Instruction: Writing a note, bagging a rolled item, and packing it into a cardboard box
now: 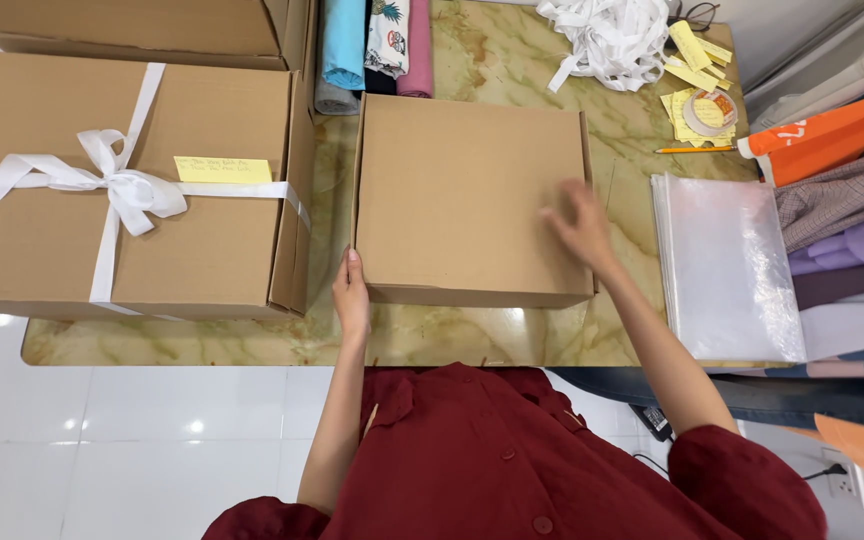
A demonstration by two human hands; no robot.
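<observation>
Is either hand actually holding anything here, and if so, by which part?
Nothing is gripped. The left hand rests against the plain cardboard box at its near left corner; the blurred right hand lies on its lid.

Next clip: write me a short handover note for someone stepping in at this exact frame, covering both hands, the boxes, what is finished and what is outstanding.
Left hand: open, fingers on the front left corner of the plain box.
Right hand: open, blurred, flat on the lid near its right edge.
Things: plain box shut, in the middle of the marble table; loose white ribbon at the back right; yellow notes beside it.
Done: the big box on the left is tied with a white bow and carries a yellow note.
Left: the plain box has no ribbon or note.
</observation>
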